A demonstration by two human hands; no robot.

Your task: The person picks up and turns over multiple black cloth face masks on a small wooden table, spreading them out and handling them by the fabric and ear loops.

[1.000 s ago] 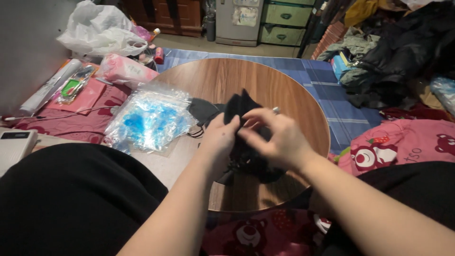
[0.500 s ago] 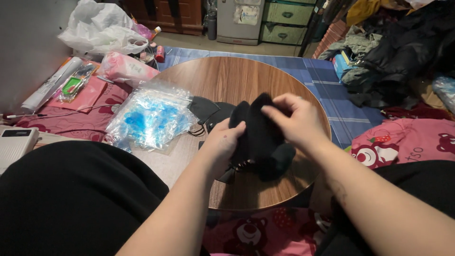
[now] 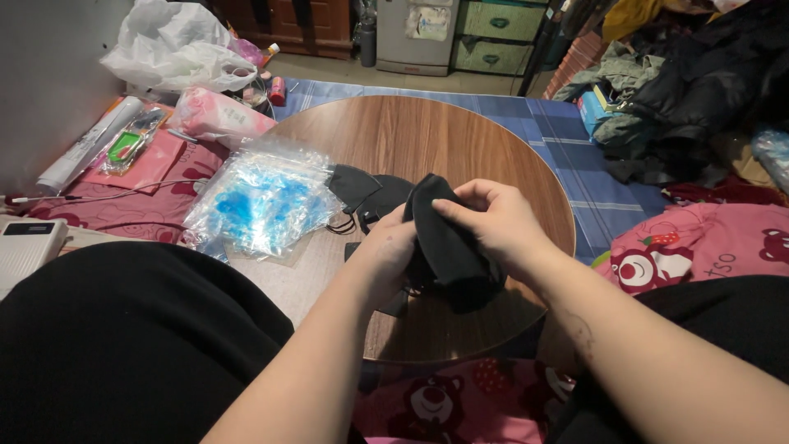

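Note:
Both my hands hold a stack of black face masks just above the near part of a round wooden table. My left hand grips the stack from the left and underneath. My right hand pinches its top edge, thumb on the front. More black masks with thin ear loops lie flat on the table just behind my hands. A pile of clear plastic bags with blue print rests on the table's left edge.
A pink packet, a white plastic bag, a white roll and a white box lie at the left. Dark clothes are heaped at the right on a blue mat. Pink printed bedding surrounds the table.
My right hand has shifted slightly left and lower over the black masks, and the stack has been gathered into a tighter bundle between both hands.

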